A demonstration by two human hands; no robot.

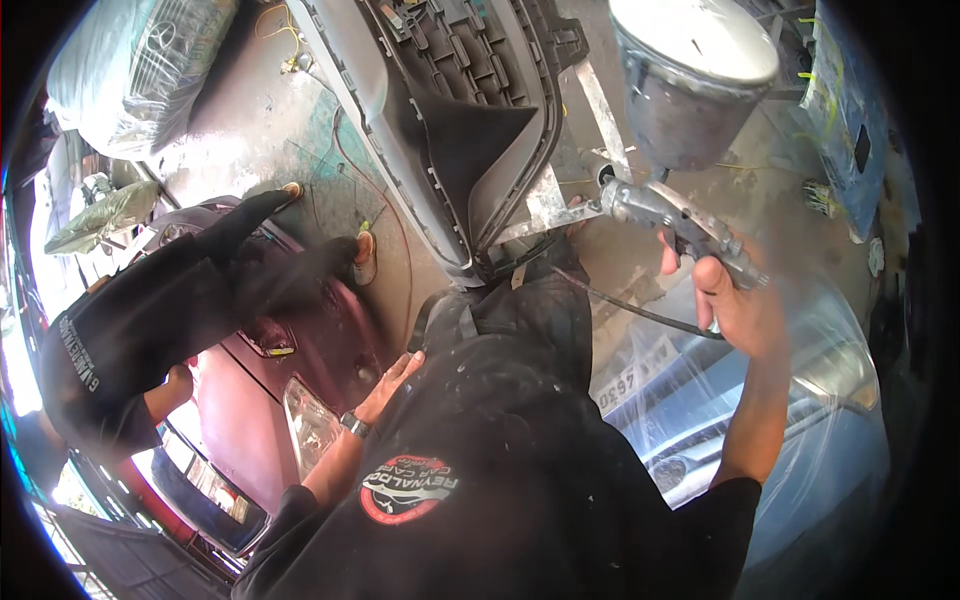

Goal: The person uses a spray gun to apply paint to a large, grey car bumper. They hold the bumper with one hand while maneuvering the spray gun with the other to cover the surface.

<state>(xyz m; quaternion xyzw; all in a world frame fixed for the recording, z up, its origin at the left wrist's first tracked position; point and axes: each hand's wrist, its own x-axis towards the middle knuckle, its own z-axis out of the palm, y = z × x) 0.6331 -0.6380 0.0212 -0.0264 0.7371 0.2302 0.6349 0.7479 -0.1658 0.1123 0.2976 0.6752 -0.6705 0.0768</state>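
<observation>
My right hand (pixel 738 312) grips a paint spray gun (pixel 690 225), its fingers around the handle. A large grey cup with a pale lid (pixel 690 85) sits on top of the gun. From the bottom of the handle a dark air hose (pixel 640 312) runs off to the left. The gun's nozzle end points left, close to a metal stand (pixel 550 200). In front of me that stand carries a dark grey car bumper (pixel 430 130), apart from the gun. My left hand (pixel 392 388) lies against the side of my black clothes, fingers stretched out, holding nothing.
On the left another person (pixel 140 340) in black bends beside a dark red car (pixel 330 320). To the right stands a blue car (pixel 790 460) partly under clear plastic film. A plastic-wrapped part (pixel 140 75) is at upper left. A thin hose (pixel 385 200) crosses the floor.
</observation>
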